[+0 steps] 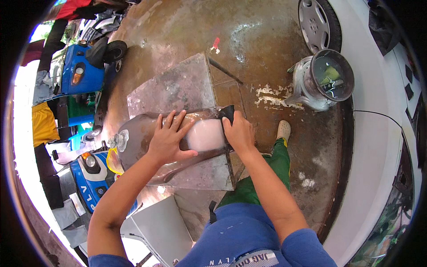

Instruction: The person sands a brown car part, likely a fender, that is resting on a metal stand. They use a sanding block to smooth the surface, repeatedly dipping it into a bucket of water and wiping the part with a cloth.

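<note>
A glossy grey-brown curved body panel (138,127) lies across a worn metal-topped table (173,86). A smooth white patch (207,135) covers part of the panel near its right end. My left hand (169,140) rests on the panel left of this patch, fingers spread. At the right edge of the patch, my right hand (239,131) grips a folded dark sheet, apparently black sandpaper (227,114), whose upper part sticks out beside the fingers. A crumpled clear plastic piece (119,139) sits at the panel's left end.
To the right, a dark bucket (316,84) of water with a green sponge (330,74) stands on a whitish stand, beside a white car (371,84). Blue three-wheeled vehicles (82,66) are at left. A small red object (216,43) lies on the wet, stained floor (178,31).
</note>
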Tool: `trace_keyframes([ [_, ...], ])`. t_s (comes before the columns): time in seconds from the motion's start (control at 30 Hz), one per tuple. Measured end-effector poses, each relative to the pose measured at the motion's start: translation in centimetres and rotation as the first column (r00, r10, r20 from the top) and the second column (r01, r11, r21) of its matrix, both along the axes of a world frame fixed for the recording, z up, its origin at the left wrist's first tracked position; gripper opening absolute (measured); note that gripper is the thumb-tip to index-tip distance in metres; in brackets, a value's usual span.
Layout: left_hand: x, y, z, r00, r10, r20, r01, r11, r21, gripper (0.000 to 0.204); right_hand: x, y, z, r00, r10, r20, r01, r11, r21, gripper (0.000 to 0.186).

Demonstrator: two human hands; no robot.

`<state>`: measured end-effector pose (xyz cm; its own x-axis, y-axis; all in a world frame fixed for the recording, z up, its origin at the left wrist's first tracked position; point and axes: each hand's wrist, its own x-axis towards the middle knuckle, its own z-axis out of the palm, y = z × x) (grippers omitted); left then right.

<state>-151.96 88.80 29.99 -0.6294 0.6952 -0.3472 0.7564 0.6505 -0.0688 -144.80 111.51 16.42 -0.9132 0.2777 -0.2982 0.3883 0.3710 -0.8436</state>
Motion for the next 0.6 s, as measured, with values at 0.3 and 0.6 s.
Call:
trace_keyframes([
  [0.3,0.2,-0.1,-0.1,1.0,0.006,0.008,-0.006,1.0,-0.002,0.104,0.1,-0.5,1.3,0.997,0.008,-0.077,-0.013,0.998,-0.067,0.031],
  [0.6,0.8,-0.6,-0.7,0.999,0.041,-0.015,-0.04,0.999,0.031,0.103,3.6,-1.7,2.1,0.998,0.023,-0.057,-0.027,0.998,-0.064,0.037],
])
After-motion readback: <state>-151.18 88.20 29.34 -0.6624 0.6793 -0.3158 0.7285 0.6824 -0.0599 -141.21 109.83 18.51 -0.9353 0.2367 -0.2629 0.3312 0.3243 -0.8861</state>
